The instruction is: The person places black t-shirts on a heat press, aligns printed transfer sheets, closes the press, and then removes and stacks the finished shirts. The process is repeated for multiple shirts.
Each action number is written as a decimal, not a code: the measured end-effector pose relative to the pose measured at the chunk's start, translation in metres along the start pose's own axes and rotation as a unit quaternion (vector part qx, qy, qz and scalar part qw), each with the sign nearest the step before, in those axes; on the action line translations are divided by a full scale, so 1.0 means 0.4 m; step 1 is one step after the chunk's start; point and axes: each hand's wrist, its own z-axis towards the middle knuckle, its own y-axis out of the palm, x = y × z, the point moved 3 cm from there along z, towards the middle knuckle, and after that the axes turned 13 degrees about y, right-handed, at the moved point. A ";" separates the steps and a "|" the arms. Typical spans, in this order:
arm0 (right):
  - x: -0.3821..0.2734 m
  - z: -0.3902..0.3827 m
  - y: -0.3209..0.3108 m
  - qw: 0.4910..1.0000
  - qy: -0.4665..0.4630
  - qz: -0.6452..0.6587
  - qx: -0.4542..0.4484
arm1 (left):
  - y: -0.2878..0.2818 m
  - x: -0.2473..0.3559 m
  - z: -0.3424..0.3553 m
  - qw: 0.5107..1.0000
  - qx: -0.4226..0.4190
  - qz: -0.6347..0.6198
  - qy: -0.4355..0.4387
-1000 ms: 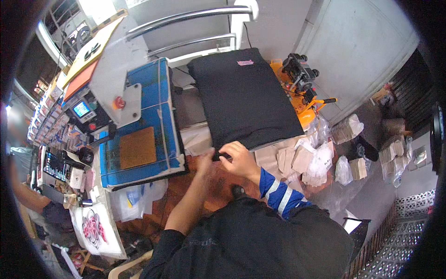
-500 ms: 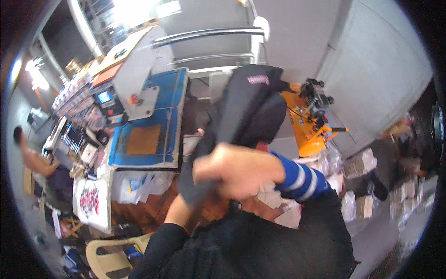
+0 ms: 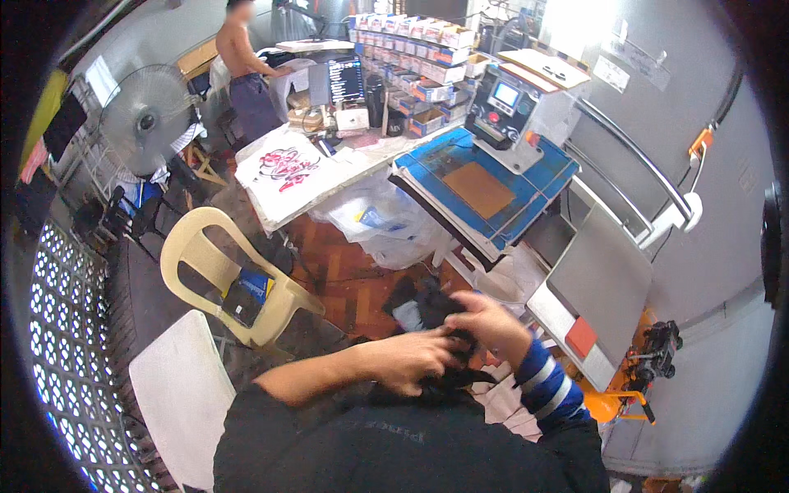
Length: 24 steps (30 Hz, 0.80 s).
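Observation:
In the head view I hold a bunched black garment (image 3: 423,300) low in front of my body. My right hand (image 3: 481,319) has its fingers curled on it, with a blue-and-white striped sleeve on that forearm. My left hand (image 3: 415,360) reaches across from the left, fingers bent around the same dark cloth. A grey flat platen (image 3: 596,275) with a red pad (image 3: 580,335) is just right of my hands. Beyond them stands a heat press with a blue bed (image 3: 542,189) and a brown square sheet (image 3: 479,187) on it.
A beige plastic chair (image 3: 201,222) and white board (image 3: 173,378) stand left; behind are a fan (image 3: 148,123), a printed sheet (image 3: 279,164) on a worktable and another person (image 3: 238,74). An orange machine (image 3: 600,407) is right; plastic bags (image 3: 370,222) lie under the table.
The black fabric has left the grey platen and is bunched in my hands near my body. My view has swung rightward across the scene, showing more of the room's left side.

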 end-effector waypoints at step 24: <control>0.259 -0.431 -0.035 0.926 -0.241 0.103 0.273 | 0.593 -0.353 -0.078 0.718 0.097 -0.642 -0.251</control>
